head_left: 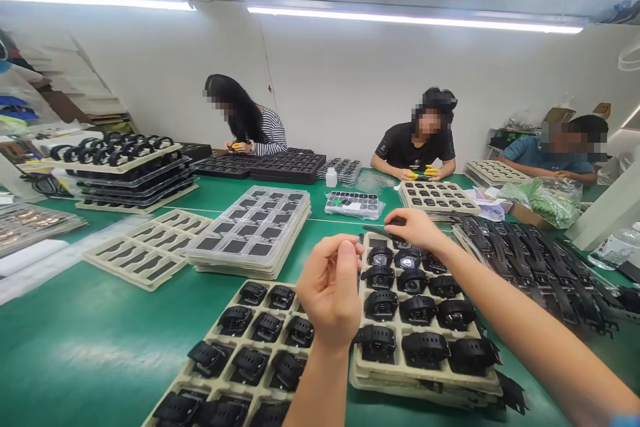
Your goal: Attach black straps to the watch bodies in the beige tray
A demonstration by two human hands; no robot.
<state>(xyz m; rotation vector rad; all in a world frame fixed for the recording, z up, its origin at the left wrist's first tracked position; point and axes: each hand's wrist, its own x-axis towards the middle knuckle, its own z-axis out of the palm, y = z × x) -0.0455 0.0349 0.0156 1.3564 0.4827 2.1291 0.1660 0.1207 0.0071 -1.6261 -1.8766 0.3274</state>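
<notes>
My right hand (417,230) reaches to the far end of a cream tray stack (357,363), its fingers closed on a black smartwatch (395,221) with its strap out to the left. Rows of black smartwatches (419,310) lie in this tray's compartments, straps looped, several showing their sensor backs. My left hand (333,287) is raised over the gap between two trays, thumb and fingers pinched together. Whatever may be between those fingertips is too small to make out. Below and left of it, another cream tray (227,363) holds more looped black watches (250,363).
Stacked clear-lidded trays (250,220) and a cream tray (135,250) stand to the left. Black straps (540,260) lie piled at right. Across the green table (100,347), three people work, two with yellow fingertip covers. A white bottle (331,178) stands midway.
</notes>
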